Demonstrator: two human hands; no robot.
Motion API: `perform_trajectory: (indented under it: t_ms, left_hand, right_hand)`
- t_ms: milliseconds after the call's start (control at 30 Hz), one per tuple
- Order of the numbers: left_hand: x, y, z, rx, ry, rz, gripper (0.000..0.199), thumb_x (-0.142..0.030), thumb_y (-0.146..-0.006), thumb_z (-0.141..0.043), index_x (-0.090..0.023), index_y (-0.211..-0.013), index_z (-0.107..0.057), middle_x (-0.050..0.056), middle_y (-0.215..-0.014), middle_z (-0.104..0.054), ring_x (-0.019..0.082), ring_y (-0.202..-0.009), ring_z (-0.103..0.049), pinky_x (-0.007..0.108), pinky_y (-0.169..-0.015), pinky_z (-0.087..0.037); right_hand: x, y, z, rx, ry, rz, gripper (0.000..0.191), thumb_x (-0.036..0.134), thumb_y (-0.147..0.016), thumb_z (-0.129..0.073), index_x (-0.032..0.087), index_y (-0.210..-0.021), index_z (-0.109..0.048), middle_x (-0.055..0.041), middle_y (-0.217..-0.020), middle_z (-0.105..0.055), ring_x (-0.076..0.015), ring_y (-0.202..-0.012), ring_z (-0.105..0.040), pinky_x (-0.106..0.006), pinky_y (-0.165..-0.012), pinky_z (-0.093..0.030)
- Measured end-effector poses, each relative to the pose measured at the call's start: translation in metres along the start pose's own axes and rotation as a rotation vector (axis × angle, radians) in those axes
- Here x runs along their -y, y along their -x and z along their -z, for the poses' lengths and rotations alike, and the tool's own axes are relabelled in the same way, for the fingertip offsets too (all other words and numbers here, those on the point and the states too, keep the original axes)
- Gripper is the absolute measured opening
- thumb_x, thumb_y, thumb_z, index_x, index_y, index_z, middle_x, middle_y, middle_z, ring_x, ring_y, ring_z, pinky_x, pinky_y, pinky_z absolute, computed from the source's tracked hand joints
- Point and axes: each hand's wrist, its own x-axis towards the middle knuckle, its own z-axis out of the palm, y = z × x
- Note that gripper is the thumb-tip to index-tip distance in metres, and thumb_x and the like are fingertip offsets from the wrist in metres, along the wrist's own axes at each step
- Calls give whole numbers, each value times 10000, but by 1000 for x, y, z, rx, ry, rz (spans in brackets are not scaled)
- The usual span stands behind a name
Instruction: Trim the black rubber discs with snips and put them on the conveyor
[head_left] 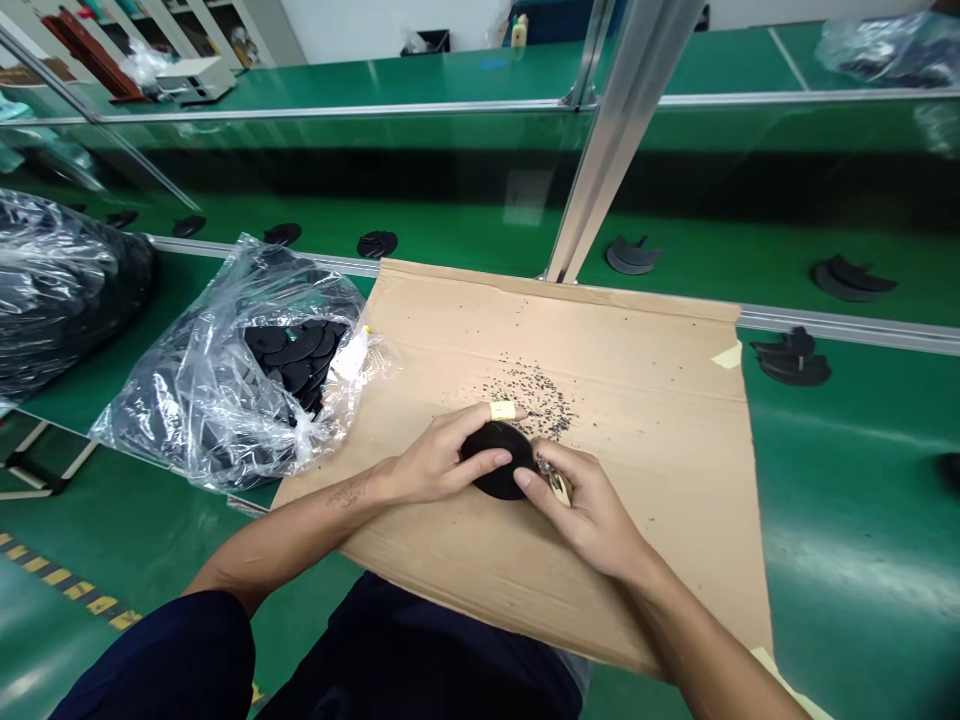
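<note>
Cardboard point(637, 470) is covering the green bench nearest the person, and on it the left hand point(435, 462) is gripping a flat, round black disc point(499, 462) while the right hand point(581, 505) is pinching a small tool point(555, 482) against its edge. Dark crumbs point(536, 392) are lying just beyond, with bare cardboard stretching rightward. Farther left a bag point(225, 380) of discs is sitting, well before the belt's rail point(847, 325).

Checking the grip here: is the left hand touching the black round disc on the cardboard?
Touching. The head view shows the left hand with its fingers curled over the black disc, thumb pressed on its near edge, no gap visible.
</note>
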Motion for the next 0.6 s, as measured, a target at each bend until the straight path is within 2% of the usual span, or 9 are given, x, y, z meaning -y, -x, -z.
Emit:
perform_trajectory:
  t_ms: [167,300,367,433,600]
  left_hand:
    - [-1,-1,2,-10,-16,-33,294,-285,-994,-587,-169,-1264,-601,90,-1097,-736,182,-1008,-721,281,-884,-589]
    - [2,0,-2,-9,-148,-148,291,-282,-999,-585,-165,-1264,-604,80,-1023,-744,168,-923,-728,280,-820,-607]
    - [2,0,-3,-43,-171,-202,321,-291,-990,-609,-161,-1283,-592,61,-960,-752,148,-847,-730,267,-781,-612]
    - [1,-1,-3,-78,-117,-201,349,-313,-970,-649,-145,-1271,-596,54,-919,-759,136,-807,-729,255,-767,-613]
    - [-3,-6,3,-57,9,-129,312,-412,-927,-697,-128,-1054,-708,74,-875,-757,139,-775,-700,243,-701,-575]
  right_hand:
    - [-4,0,-2,-63,79,114,308,376,-1006,-538,221,-741,-510,20,-662,-507,-143,-621,-478,-283,-603,-393]
    - [-7,-1,-2,-182,240,297,50,239,-981,-571,223,-976,-617,-43,-846,-670,-180,-737,-591,-325,-684,-453]
    - [-10,-1,0,-194,345,410,80,176,-958,-582,222,-1010,-621,-50,-857,-687,-180,-721,-586,-340,-682,-442]
    - [-13,0,1,-218,427,495,121,135,-940,-578,220,-1013,-622,-39,-798,-667,-171,-663,-545,-343,-649,-410]
    - [-18,1,2,-256,486,617,195,72,-906,-546,210,-1026,-614,-14,-707,-588,-161,-631,-480,-338,-618,-371]
